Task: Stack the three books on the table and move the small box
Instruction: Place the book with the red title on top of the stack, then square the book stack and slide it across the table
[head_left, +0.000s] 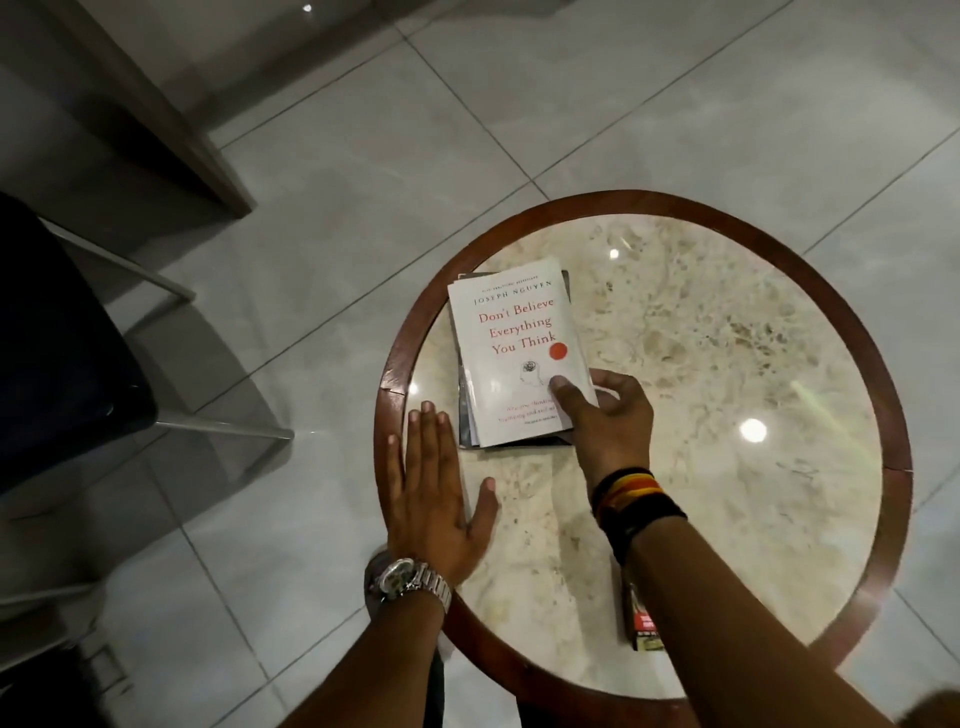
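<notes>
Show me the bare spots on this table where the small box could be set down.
The right half of the table, from the books across to the far rim, is bare marble. The far edge behind the books is free too. The left is crowded: books, left hand flat beside them, right hand on the top cover. The box lies near the front rim, partly under the right forearm.

Single head-worn wide-angle view, looking steeply down and forward onto a round marble-top table from close above; both forearms enter from the bottom edge, tiled floor fills the upper and left frame.
</notes>
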